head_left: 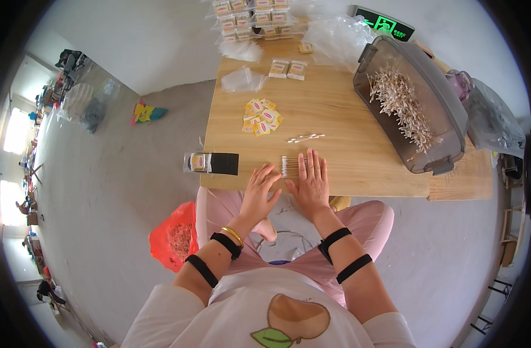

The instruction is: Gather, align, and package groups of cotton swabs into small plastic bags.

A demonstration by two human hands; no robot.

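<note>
Seated person at a low wooden counter (347, 116), both hands down near the front edge. The left hand (261, 191) lay flat, fingers spread and open, gripping nothing, fingertips just beside a small row of cotton swabs (290, 166). The right hand (312, 184) was also open and flat, palm down, its fingers touching or partly covering the right end of that row, probably pressing the swabs level so they stayed aligned; nothing was pinched. How many swabs sat under the fingers was hidden. A few loose swabs (305, 138) lay apart farther up the counter, likely strays. Left of the hands, at the counter edge, sat a black-ended clear box (212, 163), within easy reach; its contents were hard to make out. A pile of small yellow labels (261, 117) sat mid-counter, and two small filled packs (287, 69) beyond it, next to a crumpled clear bag (242, 79). On the right a big grey bin (413, 104) held a heap of swabs, tilted toward the person, seemingly as the supply. Stacked packs (251, 17) at the far edge were cut off by the frame. An orange bag (174, 236) sat on the floor by the left knee, contents blurred. Black bands on both forearms, gold bangle on the left wrist.
</note>
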